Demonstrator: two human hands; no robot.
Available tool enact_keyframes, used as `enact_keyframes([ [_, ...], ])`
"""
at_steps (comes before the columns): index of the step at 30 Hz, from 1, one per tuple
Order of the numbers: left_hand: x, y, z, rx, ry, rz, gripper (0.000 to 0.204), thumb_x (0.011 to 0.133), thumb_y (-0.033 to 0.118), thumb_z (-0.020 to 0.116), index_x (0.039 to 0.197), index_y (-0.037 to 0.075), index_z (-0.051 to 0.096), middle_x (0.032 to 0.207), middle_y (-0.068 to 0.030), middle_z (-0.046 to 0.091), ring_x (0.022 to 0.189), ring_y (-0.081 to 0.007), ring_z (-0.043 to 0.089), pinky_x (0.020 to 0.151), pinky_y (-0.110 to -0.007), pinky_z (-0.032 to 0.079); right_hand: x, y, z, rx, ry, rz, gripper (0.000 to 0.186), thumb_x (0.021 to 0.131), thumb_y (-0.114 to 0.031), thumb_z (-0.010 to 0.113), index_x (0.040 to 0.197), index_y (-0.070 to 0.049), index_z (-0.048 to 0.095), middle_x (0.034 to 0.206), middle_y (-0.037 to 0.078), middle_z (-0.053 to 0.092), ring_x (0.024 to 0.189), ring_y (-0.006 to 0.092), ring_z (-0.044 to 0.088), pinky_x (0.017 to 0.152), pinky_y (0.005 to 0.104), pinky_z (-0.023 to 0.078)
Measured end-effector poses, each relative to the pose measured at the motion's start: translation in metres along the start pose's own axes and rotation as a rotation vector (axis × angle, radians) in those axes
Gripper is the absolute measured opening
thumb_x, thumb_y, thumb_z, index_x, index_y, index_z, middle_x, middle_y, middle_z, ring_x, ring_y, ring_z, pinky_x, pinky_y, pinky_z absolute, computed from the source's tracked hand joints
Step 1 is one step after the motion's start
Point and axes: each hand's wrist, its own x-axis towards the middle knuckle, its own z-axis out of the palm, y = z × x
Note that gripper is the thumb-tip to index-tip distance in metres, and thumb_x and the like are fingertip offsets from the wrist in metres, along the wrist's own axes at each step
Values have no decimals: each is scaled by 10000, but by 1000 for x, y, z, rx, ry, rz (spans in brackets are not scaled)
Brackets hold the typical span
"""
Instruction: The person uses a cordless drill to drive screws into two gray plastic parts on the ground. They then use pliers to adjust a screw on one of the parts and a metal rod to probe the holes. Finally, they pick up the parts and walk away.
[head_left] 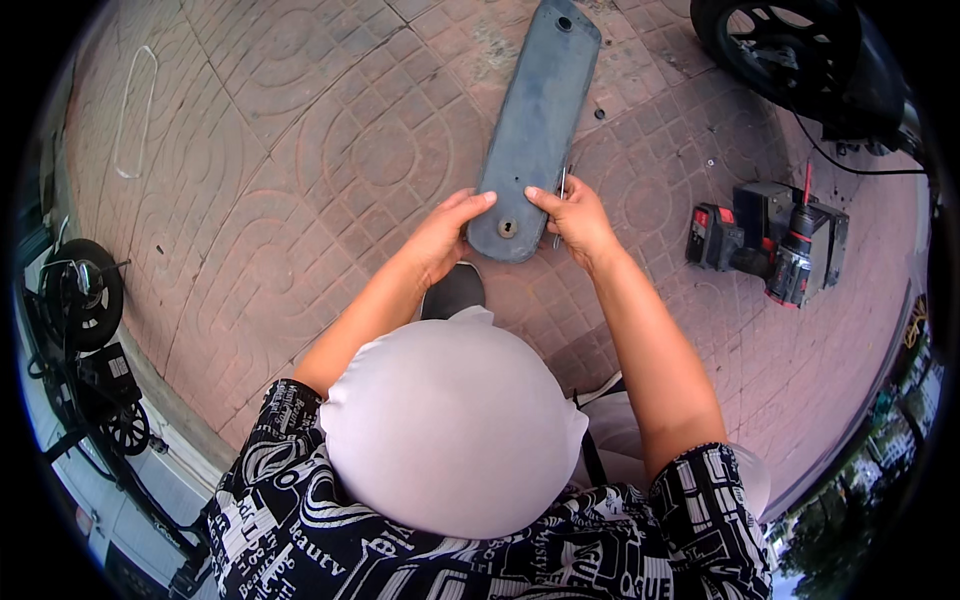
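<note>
A long, flat dark grey panel [532,130] with rounded ends stretches away from me, tilted slightly to the right. A round key lock [508,228] sits at its near end, and a round hole [564,24] shows at the far end. My left hand [447,232] grips the near left edge, thumb on top and fingers hidden below. On the opposite edge my right hand [577,218] is closed, its thumb also on the top face. Beside the right fingers a thin metal piece [559,205] sticks out along the edge; its kind I cannot make out.
Right of me, a red-and-black cordless drill [790,262] leans on a dark box [765,207]. A black wheel [775,45] with a cable is at the upper right. Another two-wheeler [85,295] stands far left. A pale loop of cord [137,112] lies on the paving [300,230].
</note>
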Motion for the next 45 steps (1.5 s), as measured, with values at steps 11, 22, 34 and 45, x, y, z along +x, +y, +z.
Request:
enact_keyframes([
  [11,53,-13,13,170,74,161,317,859,65,682,1122,-48,548,989,-150,680,851,-184,671,749,-309,553,-12,27,-11,89,-9,-15,395,863,-177,743,1186,-47,556,994,33,669,813,86,614,629,232,462],
  [22,63,-21,0,107,-24,133,362,860,16,670,1180,-65,523,1069,-152,669,938,-204,666,820,-325,550,-10,36,-13,39,-1,-16,469,857,-232,748,1251,-90,537,1084,-2,636,929,103,575,762,292,434],
  [34,55,-25,-5,170,-122,44,446,819,-35,697,1226,-57,518,1103,-146,674,973,-200,665,869,-331,537,-26,15,-11,59,5,26,404,873,-99,715,1209,24,526,1040,94,670,916,160,644,838,316,512],
  [45,52,-27,5,173,-47,27,427,799,-35,683,1200,-65,538,1102,-152,672,966,-209,667,853,-322,540,-43,34,-40,-551,477,-287,298,967,-248,536,960,21,663,938,250,654,877,393,635,790,422,495],
])
